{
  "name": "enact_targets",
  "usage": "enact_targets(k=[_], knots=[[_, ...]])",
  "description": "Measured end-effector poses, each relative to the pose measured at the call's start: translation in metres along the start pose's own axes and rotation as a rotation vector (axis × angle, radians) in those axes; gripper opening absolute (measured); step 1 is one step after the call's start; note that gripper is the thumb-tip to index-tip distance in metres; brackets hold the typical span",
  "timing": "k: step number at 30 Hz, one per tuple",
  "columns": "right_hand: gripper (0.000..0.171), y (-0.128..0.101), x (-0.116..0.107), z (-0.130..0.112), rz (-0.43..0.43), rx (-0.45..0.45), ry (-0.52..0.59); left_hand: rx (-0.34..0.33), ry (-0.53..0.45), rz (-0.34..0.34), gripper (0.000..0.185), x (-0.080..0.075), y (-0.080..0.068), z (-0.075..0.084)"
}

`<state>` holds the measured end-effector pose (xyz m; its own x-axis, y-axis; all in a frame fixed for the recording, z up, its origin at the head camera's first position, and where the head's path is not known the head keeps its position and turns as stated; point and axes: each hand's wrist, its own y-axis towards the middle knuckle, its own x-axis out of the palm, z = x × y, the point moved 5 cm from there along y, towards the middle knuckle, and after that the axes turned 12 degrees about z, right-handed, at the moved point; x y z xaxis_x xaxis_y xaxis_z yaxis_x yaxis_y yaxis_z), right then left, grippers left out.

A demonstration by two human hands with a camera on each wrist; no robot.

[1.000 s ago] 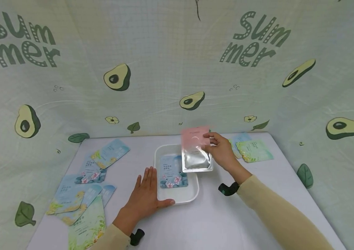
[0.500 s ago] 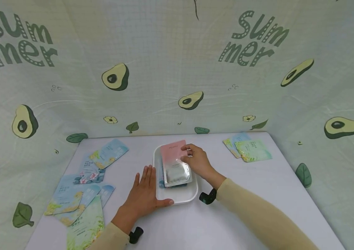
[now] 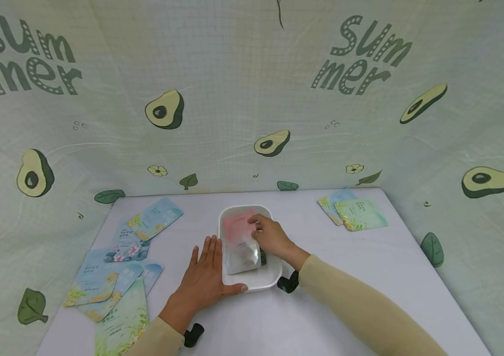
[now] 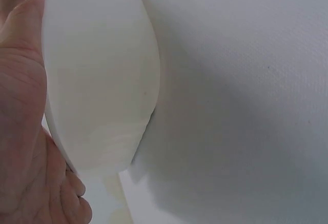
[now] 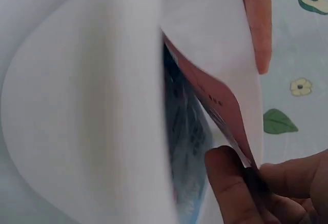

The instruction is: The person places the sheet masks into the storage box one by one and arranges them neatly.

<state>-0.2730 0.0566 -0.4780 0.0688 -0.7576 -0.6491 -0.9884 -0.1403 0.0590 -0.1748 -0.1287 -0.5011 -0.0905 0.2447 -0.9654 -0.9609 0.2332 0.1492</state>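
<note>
Two "Summer" prints (image 3: 360, 55) | right hand (image 3: 273, 237) pinches pink sachet (image 3: 239, 240) | left hand (image 3: 204, 278) outstretched against tray (image 3: 258, 283)

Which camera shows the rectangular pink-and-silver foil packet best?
The head view: the packet shows almost whole, pinched by the right hand. Right wrist: mostly a narrow pink strip. Left wrist: none of it.

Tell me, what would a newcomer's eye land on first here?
Probably the shiny pink-and-silver packet, pinched near its edge by the right hand over the white tray, with the left hand spread against the tray's left side. Next, the cloth behind, printed with avocados and big green "Summer" lettering. Then the overlapping blue and green packets on the table's left side and far right corner.
</note>
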Motion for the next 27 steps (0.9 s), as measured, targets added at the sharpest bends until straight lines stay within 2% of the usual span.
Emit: enact_targets(k=[4, 7, 14, 18, 22, 24, 27], knots=[[0.034, -0.001, -0.003, -0.005, -0.013, -0.079, -0.141, 0.007, 0.011, 0.002, 0.137, -0.001, -0.001, 0.001], [0.039, -0.002, -0.006, -0.008, 0.0, -0.107, -0.201, 0.009, 0.019, 0.003, 0.137, -0.002, -0.001, 0.002], [0.045, -0.005, -0.019, -0.011, 0.046, -0.117, -0.282, 0.022, 0.046, 0.015, 0.137, -0.004, -0.002, 0.004], [0.041, -0.007, -0.034, -0.009, 0.101, -0.139, -0.244, 0.023, 0.046, 0.025, 0.138, -0.004, -0.002, 0.003], [0.044, -0.006, -0.053, 0.01, 0.174, -0.199, -0.25, 0.016, 0.035, 0.023, 0.139, -0.003, -0.001, 0.002], [0.05, -0.005, -0.064, 0.027, 0.204, -0.224, -0.314, 0.01, 0.031, 0.016, 0.139, -0.002, -0.001, 0.001], [0.062, -0.002, -0.082, 0.062, 0.214, -0.21, -0.442, 0.001, 0.019, 0.003, 0.138, -0.001, -0.001, 0.001]])
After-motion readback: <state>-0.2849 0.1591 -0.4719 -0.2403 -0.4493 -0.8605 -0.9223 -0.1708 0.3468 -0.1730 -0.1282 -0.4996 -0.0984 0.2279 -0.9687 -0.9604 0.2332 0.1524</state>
